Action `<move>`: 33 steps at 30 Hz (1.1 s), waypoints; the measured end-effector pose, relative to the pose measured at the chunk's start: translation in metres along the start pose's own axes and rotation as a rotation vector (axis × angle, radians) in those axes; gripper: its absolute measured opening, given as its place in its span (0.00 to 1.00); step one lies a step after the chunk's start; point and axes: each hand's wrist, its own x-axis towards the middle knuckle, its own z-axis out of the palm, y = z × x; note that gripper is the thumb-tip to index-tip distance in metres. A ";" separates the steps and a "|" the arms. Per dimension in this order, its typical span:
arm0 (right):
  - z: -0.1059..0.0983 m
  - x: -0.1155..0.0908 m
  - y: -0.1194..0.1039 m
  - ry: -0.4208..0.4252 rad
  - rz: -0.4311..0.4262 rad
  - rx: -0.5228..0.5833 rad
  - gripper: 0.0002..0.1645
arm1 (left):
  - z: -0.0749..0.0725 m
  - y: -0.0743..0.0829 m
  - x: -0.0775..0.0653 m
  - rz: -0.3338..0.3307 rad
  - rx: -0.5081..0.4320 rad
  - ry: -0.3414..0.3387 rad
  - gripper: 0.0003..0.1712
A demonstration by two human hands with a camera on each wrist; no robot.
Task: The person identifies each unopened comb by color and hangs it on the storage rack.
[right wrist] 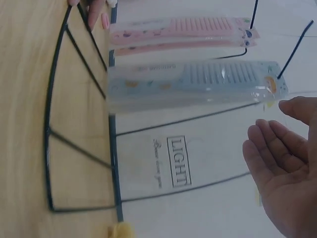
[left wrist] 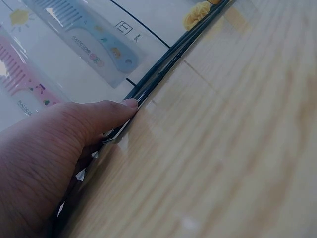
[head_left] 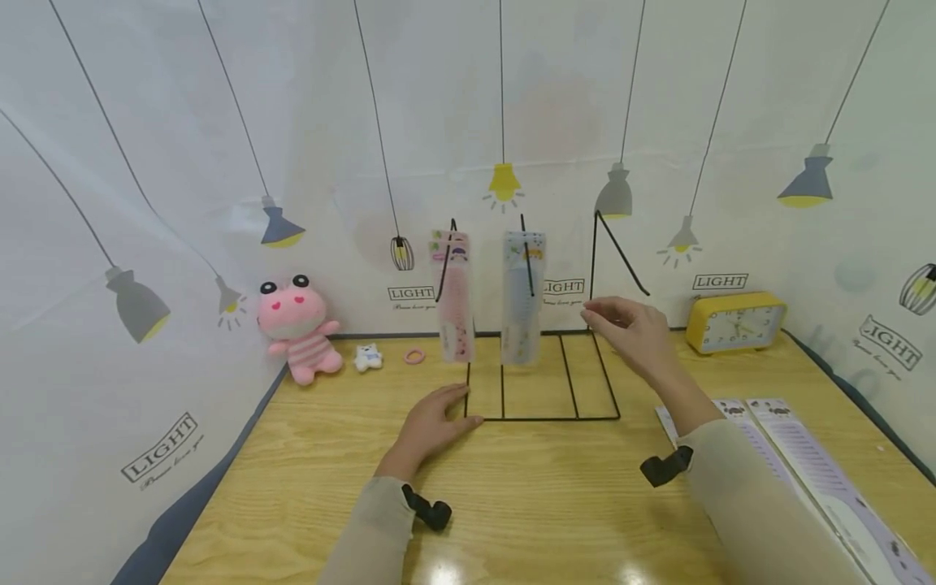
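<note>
A black wire display rack (head_left: 541, 419) stands on the wooden table. Packaged pink combs (head_left: 455, 301) hang from its left hook, and a packaged blue comb (head_left: 522, 301) hangs from the middle one. Nothing hangs on the right hook (head_left: 623, 253). My left hand (head_left: 431, 422) holds the front left corner of the rack's base, its thumb (left wrist: 116, 113) against the front wire; the other fingers are mostly hidden in the left wrist view. Beside the right upright is my right hand (head_left: 632, 337). In the right wrist view its fingers (right wrist: 270, 148) bend loosely, with nothing between them and the thumb.
Purple packaged combs (head_left: 793, 447) lie at the right, partly under my right forearm. Behind them stands a yellow clock (head_left: 737, 323). A pink plush toy (head_left: 296, 329), a small white bear figure (head_left: 368, 357) and a pink ring (head_left: 414, 356) sit at the back left. A printed cloth backs the table.
</note>
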 end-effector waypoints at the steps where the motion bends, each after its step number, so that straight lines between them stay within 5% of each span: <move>1: -0.004 -0.004 0.004 -0.013 0.010 -0.002 0.29 | 0.000 0.000 0.000 0.001 -0.002 0.000 0.41; 6: -0.030 -0.029 0.027 -0.077 0.030 -0.050 0.27 | 0.000 0.002 0.002 0.006 -0.005 0.002 0.41; 16: -0.072 -0.083 0.099 -0.255 -0.086 -0.163 0.19 | 0.000 0.004 0.005 0.006 -0.024 0.024 0.42; 23: -0.060 -0.120 0.144 -0.285 -0.010 -0.146 0.30 | 0.004 0.002 0.001 -0.007 -0.024 0.011 0.41; 33: -0.045 -0.126 0.156 -0.274 0.005 -0.218 0.41 | 0.001 -0.002 0.000 0.010 -0.013 0.010 0.41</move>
